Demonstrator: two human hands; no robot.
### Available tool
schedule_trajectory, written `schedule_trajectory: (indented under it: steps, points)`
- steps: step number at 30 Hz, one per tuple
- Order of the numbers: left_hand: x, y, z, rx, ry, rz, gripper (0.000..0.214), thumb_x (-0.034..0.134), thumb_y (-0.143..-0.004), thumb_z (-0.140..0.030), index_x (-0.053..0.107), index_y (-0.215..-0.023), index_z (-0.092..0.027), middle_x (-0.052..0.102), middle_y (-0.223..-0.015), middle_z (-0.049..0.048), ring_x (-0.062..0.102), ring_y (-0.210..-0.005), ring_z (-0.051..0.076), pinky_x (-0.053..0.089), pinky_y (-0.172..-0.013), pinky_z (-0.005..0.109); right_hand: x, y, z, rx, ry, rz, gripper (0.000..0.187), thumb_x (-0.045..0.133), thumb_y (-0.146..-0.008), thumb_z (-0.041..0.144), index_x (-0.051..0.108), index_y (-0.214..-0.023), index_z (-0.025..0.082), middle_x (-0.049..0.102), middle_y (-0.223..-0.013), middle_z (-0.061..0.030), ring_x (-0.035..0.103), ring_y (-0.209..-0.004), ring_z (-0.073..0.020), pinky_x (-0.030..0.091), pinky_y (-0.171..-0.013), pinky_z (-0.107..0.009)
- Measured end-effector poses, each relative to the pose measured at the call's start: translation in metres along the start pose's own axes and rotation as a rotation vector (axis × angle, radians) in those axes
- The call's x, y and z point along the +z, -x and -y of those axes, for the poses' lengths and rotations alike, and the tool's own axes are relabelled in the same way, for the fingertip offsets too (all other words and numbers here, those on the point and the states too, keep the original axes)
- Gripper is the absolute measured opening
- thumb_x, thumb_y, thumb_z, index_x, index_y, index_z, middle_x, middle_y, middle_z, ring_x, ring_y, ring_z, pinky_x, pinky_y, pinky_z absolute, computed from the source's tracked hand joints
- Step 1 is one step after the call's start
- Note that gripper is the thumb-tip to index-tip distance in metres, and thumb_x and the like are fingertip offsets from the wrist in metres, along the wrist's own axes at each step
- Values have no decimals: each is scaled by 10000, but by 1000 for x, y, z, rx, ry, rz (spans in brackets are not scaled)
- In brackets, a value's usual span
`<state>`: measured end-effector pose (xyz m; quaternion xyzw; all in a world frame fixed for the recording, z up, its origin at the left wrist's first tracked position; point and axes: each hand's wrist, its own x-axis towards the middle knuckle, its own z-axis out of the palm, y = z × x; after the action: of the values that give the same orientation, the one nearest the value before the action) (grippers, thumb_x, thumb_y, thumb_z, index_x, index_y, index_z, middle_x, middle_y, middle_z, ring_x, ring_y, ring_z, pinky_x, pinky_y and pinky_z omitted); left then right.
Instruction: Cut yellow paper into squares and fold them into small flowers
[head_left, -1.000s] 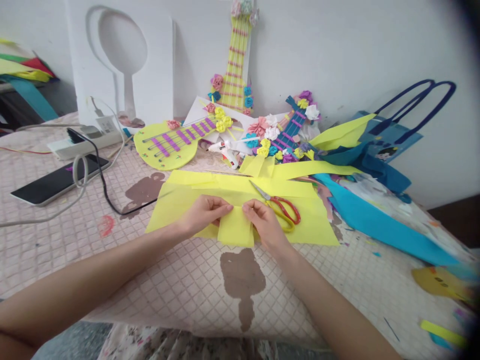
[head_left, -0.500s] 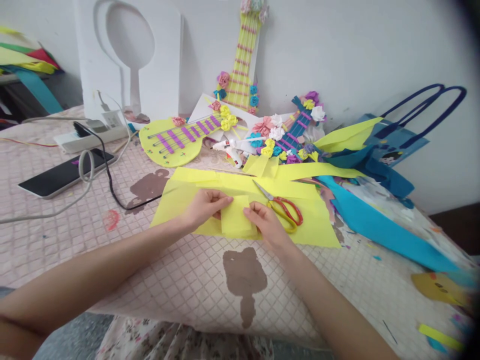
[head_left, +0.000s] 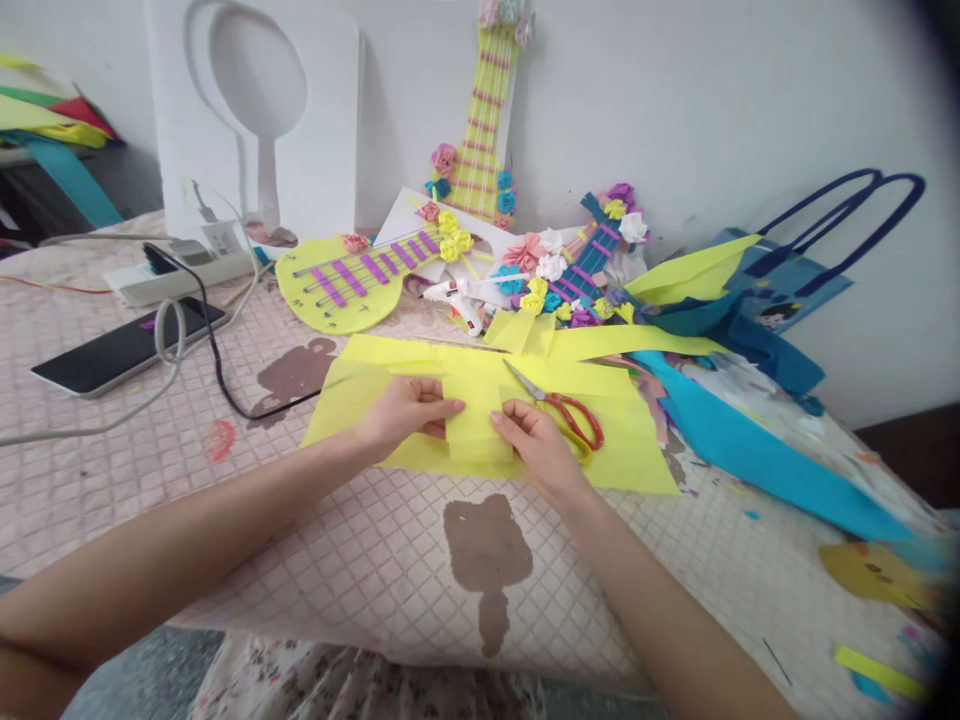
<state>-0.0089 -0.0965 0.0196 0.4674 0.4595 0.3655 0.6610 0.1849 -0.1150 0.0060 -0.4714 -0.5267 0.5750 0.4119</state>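
Between my hands is a small piece of yellow crepe paper (head_left: 477, 425), roughly rectangular. My left hand (head_left: 411, 408) pinches its left edge between thumb and fingers. At the right edge, my right hand (head_left: 534, 440) grips it the same way. Under both hands lies a larger yellow sheet (head_left: 637, 462) spread on the table. Scissors (head_left: 574, 415) with red and yellow handles rest on that sheet, just beyond my right hand, their blades pointing up and left.
Behind the sheet lie a white glue gun (head_left: 459, 300), a yellow paper guitar (head_left: 341, 290) and a blue one (head_left: 592, 270) with paper flowers. A phone (head_left: 127, 345), power strip (head_left: 176, 275) and cables are at left. Blue strips (head_left: 765, 455) and a bag (head_left: 795, 285) are at right.
The small yellow piece looks wider and flatter between my hands. My left hand has turned slightly and its thumb sits a little lower. The whole view has shifted slightly.
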Motion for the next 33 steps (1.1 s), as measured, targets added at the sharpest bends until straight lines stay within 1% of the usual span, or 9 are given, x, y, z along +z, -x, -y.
schedule_trajectory:
  steps: [5, 9, 12, 15, 22, 25, 28, 30, 33]
  points:
    - [-1, -1, -2, 15, 16, -34, 183, 743, -638, -271, 628, -717, -152, 698, -739, 17, 633, -650, 118, 517, -639, 241, -3, -2, -4, -22, 43, 5, 322, 696, -679, 457, 505, -671, 198, 444, -574, 54, 341, -506, -89, 264, -487, -239]
    - [-1, -1, -1, 5, 25, 28, 243, 746, -637, -310, 647, -792, -150, 710, -823, 42, 651, -719, 141, 527, -698, 275, -4, -3, -7, -33, 43, 14, 298, 680, -701, 453, 529, -699, 196, 501, -623, 33, 393, -544, -98, 310, -516, -240]
    - [1, 0, 0, -5, -18, 71, 292, 768, -611, -305, 655, -820, -134, 708, -810, 49, 643, -693, 137, 513, -648, 249, -4, -2, -5, -37, 42, -7, 296, 685, -696, 450, 527, -700, 200, 508, -629, 30, 404, -550, -101, 319, -516, -239]
    - [2, 1, 0, -12, -51, 69, 253, 766, -611, -286, 656, -784, -137, 702, -772, 33, 627, -651, 115, 485, -596, 215, -3, -2, -2, -41, 48, -11, 309, 691, -686, 459, 522, -694, 199, 491, -603, 41, 392, -529, -96, 309, -501, -235]
    - [0, 1, 1, 18, -60, 65, 229, 785, -573, -286, 641, -705, -166, 686, -699, -2, 618, -627, 110, 480, -585, 208, -5, -2, -5, -54, 27, 11, 281, 691, -707, 424, 532, -697, 192, 492, -590, 54, 411, -516, -82, 322, -506, -224]
    - [0, 1, 2, 34, -85, 96, 263, 777, -586, -324, 639, -733, -154, 686, -700, 12, 619, -615, 116, 482, -574, 214, -3, 0, -2, -28, -57, 19, 251, 691, -714, 417, 565, -764, 206, 571, -671, 34, 506, -578, -101, 403, -565, -233]
    - [3, 2, 4, 56, -120, 129, 298, 779, -577, -339, 625, -730, -135, 672, -670, 13, 608, -588, 114, 476, -557, 216, 1, 3, 3, 18, -173, 84, 302, 702, -696, 429, 601, -894, 225, 658, -823, -8, 609, -721, -157, 476, -667, -286]
    - [5, 3, 5, 74, -144, 140, 307, 772, -588, -350, 623, -742, -130, 665, -663, 13, 600, -578, 111, 471, -551, 216, 2, 4, 5, 52, -198, 132, 366, 723, -672, 420, 614, -958, 219, 680, -880, -31, 636, -780, -189, 494, -711, -321]
    - [6, 5, 5, 109, -173, 157, 314, 758, -613, -368, 624, -764, -128, 666, -682, 23, 604, -596, 120, 465, -552, 219, 3, 4, 2, 52, -168, 146, 356, 739, -659, 392, 637, -949, 212, 694, -880, -31, 650, -796, -201, 497, -765, -354]
